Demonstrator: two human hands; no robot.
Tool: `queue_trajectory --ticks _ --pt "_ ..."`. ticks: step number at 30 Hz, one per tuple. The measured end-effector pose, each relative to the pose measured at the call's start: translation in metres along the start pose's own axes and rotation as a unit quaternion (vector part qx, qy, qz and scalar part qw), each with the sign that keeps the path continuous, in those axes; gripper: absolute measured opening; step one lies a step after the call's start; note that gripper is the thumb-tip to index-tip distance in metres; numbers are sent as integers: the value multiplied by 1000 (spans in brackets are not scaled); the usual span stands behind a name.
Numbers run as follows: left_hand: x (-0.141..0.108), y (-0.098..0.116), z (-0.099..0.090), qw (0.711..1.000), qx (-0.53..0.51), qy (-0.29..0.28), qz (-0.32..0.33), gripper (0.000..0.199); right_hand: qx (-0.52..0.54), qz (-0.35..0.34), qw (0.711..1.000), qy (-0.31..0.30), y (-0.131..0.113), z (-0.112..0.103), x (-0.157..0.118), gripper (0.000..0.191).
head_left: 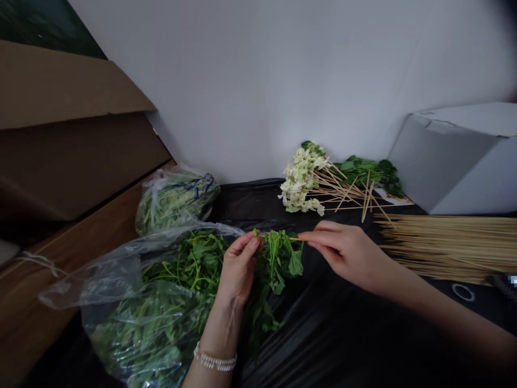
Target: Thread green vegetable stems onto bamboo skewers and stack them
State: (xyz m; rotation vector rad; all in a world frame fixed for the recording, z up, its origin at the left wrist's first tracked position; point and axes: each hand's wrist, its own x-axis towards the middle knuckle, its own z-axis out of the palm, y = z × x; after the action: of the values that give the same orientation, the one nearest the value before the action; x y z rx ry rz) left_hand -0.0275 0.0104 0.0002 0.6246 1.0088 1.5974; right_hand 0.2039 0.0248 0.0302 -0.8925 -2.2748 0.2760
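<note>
My right hand [345, 250] pinches a thin bamboo skewer [294, 238] near one end and keeps it roughly level. Leafy green stems [278, 261] are threaded side by side along the skewer, their leaves hanging down. At the skewer's other end, my left hand [239, 264] is closed on a green stem between thumb and fingers. Beside and behind my left wrist lies an opened clear plastic bag [141, 318] full of loose leafy greens [202, 253].
Skewers of pale frilly vegetable pieces [301, 180] lie by the wall, beside more greens [367, 170]. Bare bamboo skewers [452, 245] are piled at right, near a white box [464, 167]. Another bag of greens [173, 202] and a cardboard box [68, 156] stand left. Black plastic [323, 334] covers the surface.
</note>
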Motion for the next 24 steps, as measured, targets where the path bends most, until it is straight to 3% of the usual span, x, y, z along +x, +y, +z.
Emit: queue_trajectory --ticks 8,14,19,21,24 --pt "-1 0 2 1000 9 -14 -17 30 17 -3 1000 -2 -1 4 -1 30" --pt "-6 2 2 997 21 -55 -40 27 41 -4 999 7 0 8 -1 29" --pt "-12 -4 6 990 57 -123 -44 40 59 -6 998 27 -1 9 1 27" --pt "-12 -8 5 986 80 -142 -36 32 52 -3 998 28 -1 8 2 27" --pt "-11 -9 4 988 80 -126 -35 24 34 12 999 12 0 2 2 26"
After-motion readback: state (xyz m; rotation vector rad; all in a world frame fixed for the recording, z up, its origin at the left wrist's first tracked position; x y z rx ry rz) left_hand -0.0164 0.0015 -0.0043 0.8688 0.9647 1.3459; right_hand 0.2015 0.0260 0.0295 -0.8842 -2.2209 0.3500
